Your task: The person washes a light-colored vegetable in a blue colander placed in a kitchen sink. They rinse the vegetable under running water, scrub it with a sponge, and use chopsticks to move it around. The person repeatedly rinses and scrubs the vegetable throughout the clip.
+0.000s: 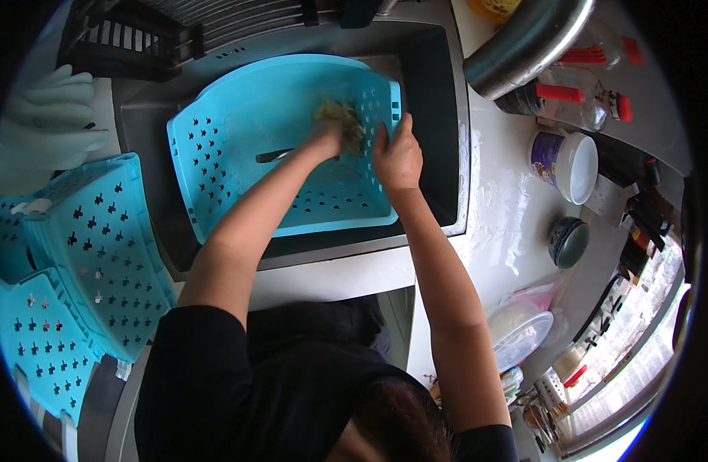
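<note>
A turquoise plastic basket (261, 92) with perforated sides lies tilted in the dark sink (432, 190), its open side towards me. Inside it, my left hand (329, 138) is blurred and closed on a yellowish-green scrubbing pad (343, 118), pressed near the basket's right-hand wall. My right hand (401, 156) grips the right rim, thumb inside and fingers over the outer edge. A dark, shiny strip (274, 155) shows at the basket's bottom beside my left forearm; I cannot tell what it is.
More turquoise perforated baskets (108, 242) stand at the left. Pale rubber gloves (59, 127) hang above them. A black dish rack (238, 26) borders the sink's far side. A metal faucet (521, 52) juts in at right; a white tub (567, 167) and stacked bowls (568, 242) stand on the wet counter (498, 190).
</note>
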The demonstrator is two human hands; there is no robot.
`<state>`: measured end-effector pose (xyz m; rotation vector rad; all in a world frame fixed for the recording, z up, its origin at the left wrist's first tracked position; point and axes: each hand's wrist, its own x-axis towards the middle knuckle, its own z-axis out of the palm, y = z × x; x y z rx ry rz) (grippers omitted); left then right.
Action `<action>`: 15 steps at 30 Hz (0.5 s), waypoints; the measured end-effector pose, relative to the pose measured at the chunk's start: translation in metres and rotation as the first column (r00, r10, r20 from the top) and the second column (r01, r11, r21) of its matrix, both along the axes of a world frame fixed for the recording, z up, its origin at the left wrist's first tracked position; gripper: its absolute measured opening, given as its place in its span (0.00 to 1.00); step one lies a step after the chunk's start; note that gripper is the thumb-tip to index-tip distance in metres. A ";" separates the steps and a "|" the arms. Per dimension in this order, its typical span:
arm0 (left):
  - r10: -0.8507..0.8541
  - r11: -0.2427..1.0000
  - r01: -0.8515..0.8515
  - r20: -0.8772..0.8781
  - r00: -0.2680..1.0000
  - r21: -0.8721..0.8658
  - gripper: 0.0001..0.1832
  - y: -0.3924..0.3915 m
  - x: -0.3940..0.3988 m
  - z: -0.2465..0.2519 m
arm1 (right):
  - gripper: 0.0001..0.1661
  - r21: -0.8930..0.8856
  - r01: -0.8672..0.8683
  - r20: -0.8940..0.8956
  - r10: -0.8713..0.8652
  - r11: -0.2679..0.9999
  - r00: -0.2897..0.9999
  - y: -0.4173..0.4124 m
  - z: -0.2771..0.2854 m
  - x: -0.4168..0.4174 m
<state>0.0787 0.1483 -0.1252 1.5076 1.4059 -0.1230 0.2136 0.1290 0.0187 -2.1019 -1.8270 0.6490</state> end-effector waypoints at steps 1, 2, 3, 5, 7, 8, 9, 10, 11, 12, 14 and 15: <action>-0.123 0.988 0.133 -0.121 0.985 0.082 0.26 -0.002 0.005 -0.021 | 0.18 -0.006 -0.010 -0.011 0.010 1.000 1.000 0.001 0.000 -0.001; -0.231 0.951 0.271 -0.245 0.942 0.146 0.27 -0.002 0.010 -0.031 | 0.18 -0.011 -0.021 -0.018 0.021 1.000 1.000 0.001 0.000 -0.001; -0.112 0.926 0.221 -0.336 0.935 0.307 0.26 0.000 0.021 -0.023 | 0.17 -0.019 -0.023 -0.018 0.023 1.000 1.000 0.001 -0.001 0.000; 0.064 0.861 0.147 -0.392 0.918 0.486 0.23 0.003 0.038 0.003 | 0.17 0.016 -0.006 -0.005 0.006 1.000 1.000 0.001 -0.002 0.002; 0.084 0.913 0.058 -0.325 0.942 0.404 0.20 0.016 0.034 0.012 | 0.17 0.017 -0.006 -0.001 0.006 1.000 1.000 -0.002 0.000 0.002; 0.062 0.956 0.018 -0.259 0.964 0.294 0.18 0.023 0.031 0.012 | 0.16 0.010 -0.007 0.000 0.007 1.000 1.000 -0.002 0.001 0.001; 0.136 0.940 -0.052 -0.230 0.964 0.338 0.15 0.019 0.030 0.007 | 0.16 0.001 -0.013 -0.003 0.013 1.000 1.000 -0.002 0.002 -0.001; 0.209 0.916 -0.121 -0.197 0.958 0.384 0.13 0.014 0.029 -0.001 | 0.16 0.002 -0.024 0.000 0.024 1.000 1.000 -0.001 0.003 -0.002; 0.279 0.884 -0.189 -0.160 0.947 0.427 0.11 0.011 0.028 -0.009 | 0.16 0.004 -0.036 0.002 0.036 0.999 0.999 -0.001 0.002 -0.003; 0.251 0.879 -0.154 -0.165 0.954 0.451 0.10 0.008 0.028 -0.008 | 0.16 0.005 -0.039 0.008 0.039 0.999 0.999 -0.001 0.000 -0.002; 0.198 0.863 -0.086 -0.178 0.964 0.497 0.07 -0.004 0.030 -0.006 | 0.16 0.015 -0.032 0.020 0.032 0.999 0.999 -0.001 0.001 -0.001; 0.187 0.851 -0.059 -0.197 0.963 0.521 0.07 -0.008 0.030 -0.003 | 0.16 0.020 -0.031 0.023 0.030 0.999 0.999 -0.001 0.001 0.000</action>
